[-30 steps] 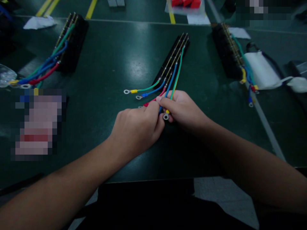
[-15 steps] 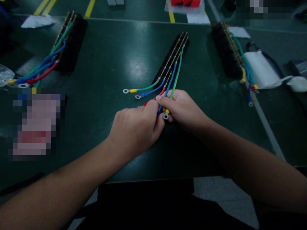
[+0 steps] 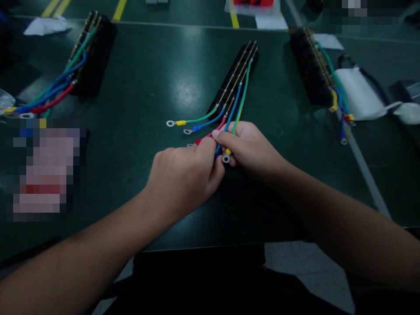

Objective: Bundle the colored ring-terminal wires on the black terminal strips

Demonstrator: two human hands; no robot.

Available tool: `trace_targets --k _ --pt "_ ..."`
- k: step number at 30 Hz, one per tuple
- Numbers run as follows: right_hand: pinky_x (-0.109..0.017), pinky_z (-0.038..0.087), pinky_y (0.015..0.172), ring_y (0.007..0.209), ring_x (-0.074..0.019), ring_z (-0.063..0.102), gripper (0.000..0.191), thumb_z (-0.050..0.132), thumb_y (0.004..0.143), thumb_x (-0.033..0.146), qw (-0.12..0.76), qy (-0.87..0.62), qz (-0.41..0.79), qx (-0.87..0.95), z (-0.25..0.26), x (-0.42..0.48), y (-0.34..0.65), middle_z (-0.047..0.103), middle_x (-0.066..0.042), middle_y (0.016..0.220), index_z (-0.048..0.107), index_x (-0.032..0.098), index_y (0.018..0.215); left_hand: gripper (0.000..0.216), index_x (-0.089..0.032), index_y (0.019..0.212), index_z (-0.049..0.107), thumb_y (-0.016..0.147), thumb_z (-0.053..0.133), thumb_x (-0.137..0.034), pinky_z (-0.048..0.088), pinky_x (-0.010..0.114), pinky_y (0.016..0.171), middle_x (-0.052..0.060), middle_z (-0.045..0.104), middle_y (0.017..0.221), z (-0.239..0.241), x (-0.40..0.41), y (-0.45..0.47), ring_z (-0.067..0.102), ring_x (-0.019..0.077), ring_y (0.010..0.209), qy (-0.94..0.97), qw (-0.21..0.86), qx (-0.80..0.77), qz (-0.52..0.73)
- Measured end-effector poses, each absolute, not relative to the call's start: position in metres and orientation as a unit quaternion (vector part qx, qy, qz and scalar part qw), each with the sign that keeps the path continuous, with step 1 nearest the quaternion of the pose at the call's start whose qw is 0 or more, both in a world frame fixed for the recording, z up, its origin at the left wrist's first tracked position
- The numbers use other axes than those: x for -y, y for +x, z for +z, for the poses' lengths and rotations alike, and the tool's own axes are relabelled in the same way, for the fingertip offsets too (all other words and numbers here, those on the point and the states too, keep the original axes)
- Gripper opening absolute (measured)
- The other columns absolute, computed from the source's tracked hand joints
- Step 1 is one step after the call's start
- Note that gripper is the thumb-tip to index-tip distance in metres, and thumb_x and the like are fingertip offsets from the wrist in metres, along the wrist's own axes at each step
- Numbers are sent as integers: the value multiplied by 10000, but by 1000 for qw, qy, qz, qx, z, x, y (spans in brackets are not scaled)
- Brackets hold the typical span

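Left hand (image 3: pixel 183 171) and right hand (image 3: pixel 247 139) pinch a blue wire (image 3: pixel 233 111); just ahead lies its terminal block (image 3: pixel 231 85). A plastic bag (image 3: pixel 257 9) holds red things (image 3: pixel 252 2).

Left forearm (image 3: pixel 98 238) bare, entering from 8 o'clock, running up toward 2. Left hand (image 3: pixel 183 173) near centre, back of hand up, fingers curled into loose fist, knuckles toward 12. Left thumb (image 3: pixel 216 175) and forefinger (image 3: pixel 207 151) closed in pinch, both aimed about 1 o'clock. Right forearm (image 3: pixel 331 210) bare, entering near 4, running toward 10. Right hand (image 3: pixel 246 142) just beside left, at its 2 o'clock, fingers folded under, partly hidden. Right thumb (image 3: pixel 226 139) extended toward 10, pressing down, tip close to left forefinger.
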State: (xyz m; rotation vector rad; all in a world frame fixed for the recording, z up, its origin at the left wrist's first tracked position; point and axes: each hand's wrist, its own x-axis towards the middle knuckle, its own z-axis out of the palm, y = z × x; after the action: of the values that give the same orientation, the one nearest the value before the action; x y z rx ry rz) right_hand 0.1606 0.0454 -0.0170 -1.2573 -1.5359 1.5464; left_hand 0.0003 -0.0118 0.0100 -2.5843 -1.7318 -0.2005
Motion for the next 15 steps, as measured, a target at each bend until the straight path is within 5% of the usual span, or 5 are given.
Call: trace_targets --k 15 --pt "-197 297 395 418 -75 418 276 555 991 211 294 -490 571 589 -9 -44 158 506 16 511 585 162 720 298 -158 1051 644 976 428 -349 494 348 608 97 709 766 13 11 4 708 282 656 -835 -8 550 -21"
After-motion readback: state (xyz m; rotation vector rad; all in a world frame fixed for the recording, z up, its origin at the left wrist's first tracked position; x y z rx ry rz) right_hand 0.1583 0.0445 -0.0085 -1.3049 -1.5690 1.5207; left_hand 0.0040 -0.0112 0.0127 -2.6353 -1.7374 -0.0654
